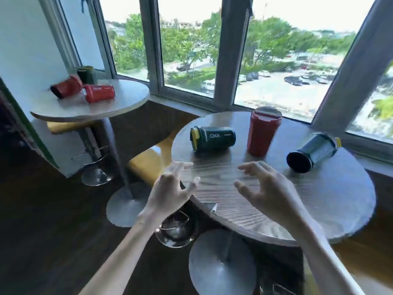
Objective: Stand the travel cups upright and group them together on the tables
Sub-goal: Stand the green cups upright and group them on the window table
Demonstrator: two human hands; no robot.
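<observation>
Plainly legible white lettering, roughly "QKK", runs along the dark green cup, which lies on its side at about 11 o'clock on the near counter, its yellow-trimmed lid toward 9 o'clock. A similar white mark shows on the red lettered cup lying on the far counter at 10 o'clock in the view, but blur keeps it from being read. Beside it at 9 o'clock lies a second red cup, its surface smeared, and behind both an upright dark cup stands half hidden against the window frame. On the near counter a red upright cup stands at 12 o'clock, and a blue cup lies tipped at 2 o'clock, its dark base toward the viewer. The left hand and the right hand are apart over the counter's 7 o'clock edge, fingers spread and loosely curved, holding nothing; whether they touch the wood cannot be told.
</observation>
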